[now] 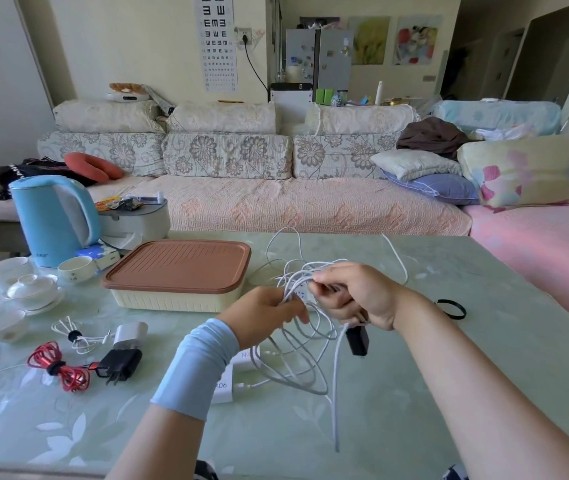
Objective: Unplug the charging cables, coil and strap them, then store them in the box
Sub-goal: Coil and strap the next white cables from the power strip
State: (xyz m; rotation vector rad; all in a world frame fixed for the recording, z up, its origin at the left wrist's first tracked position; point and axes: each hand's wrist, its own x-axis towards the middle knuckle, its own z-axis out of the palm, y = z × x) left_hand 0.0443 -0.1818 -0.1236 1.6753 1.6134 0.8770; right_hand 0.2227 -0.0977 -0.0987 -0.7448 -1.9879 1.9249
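My left hand (262,315) and my right hand (355,296) both grip a loose bundle of white charging cable (305,362) held above the table; loops hang below and one end trails toward me. A black adapter (357,339) hangs under my right hand. The cream box with a brown lid (179,271) stands shut to the left of my hands. A black strap loop (451,308) lies right of my right wrist. On the left lie a strapped red cable (60,365), a strapped white cable (75,336), a white charger (130,336) and a black charger (118,365).
A blue kettle (51,220), teacups (30,289) and a grey container (137,220) crowd the table's far left. White adapters (224,386) lie under my left forearm. A sofa (276,202) runs along the table's far edge.
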